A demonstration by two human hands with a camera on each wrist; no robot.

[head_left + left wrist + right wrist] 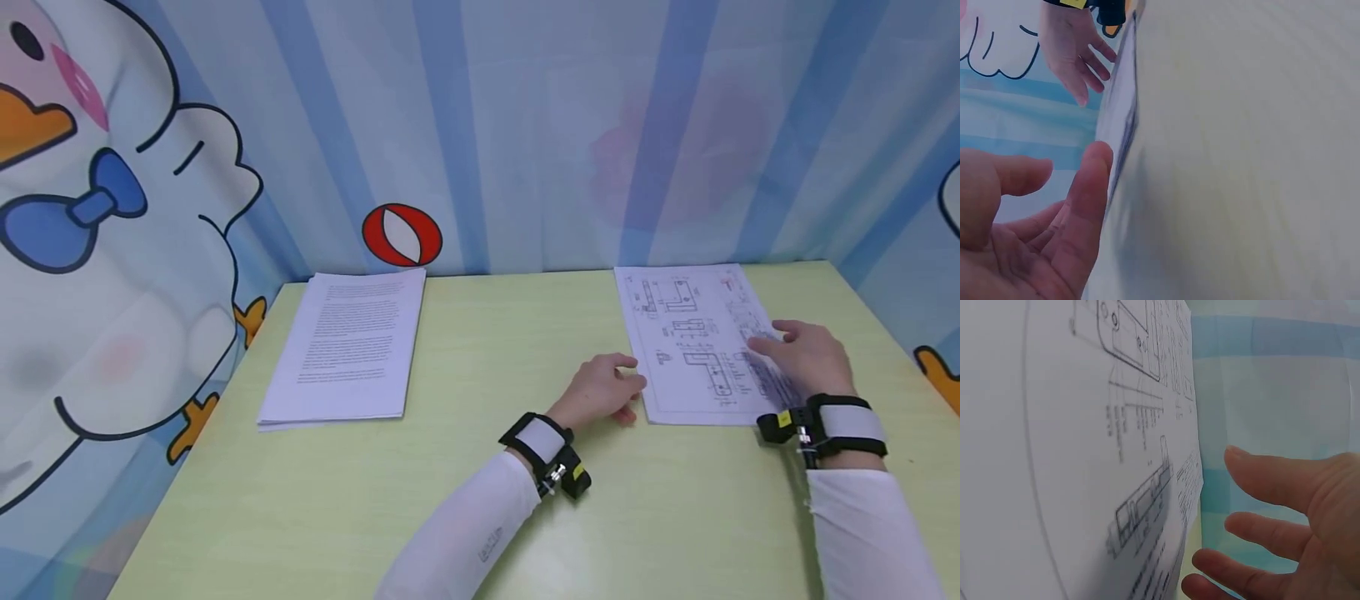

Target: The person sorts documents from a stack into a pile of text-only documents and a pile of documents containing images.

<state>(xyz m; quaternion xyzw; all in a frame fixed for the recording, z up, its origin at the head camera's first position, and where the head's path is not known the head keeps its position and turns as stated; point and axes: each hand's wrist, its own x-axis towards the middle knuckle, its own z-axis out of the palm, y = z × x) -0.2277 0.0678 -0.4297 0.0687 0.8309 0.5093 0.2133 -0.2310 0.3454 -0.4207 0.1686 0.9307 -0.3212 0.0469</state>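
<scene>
A sheet or stack of paper printed with technical drawings (678, 342) lies on the right of the table. Along its left edge is my left hand (598, 389), fingers loosely bent, nothing gripped. The left wrist view shows the left fingertips (1094, 159) close by the paper's edge (1124, 100); whether they touch it I cannot tell. Over the right edge hovers or rests my right hand (812, 358), thumb pointing inward across the drawings. From the right wrist, the right fingers (1269, 534) are spread apart beside the drawing paper (1085, 456) and hold nothing.
To the left on the pale yellow-green table (480, 350) lies a stack of text-printed pages (345, 350), slightly uneven at its edges. A blue striped curtain (540, 133) with cartoon figures stands behind the table and at both sides.
</scene>
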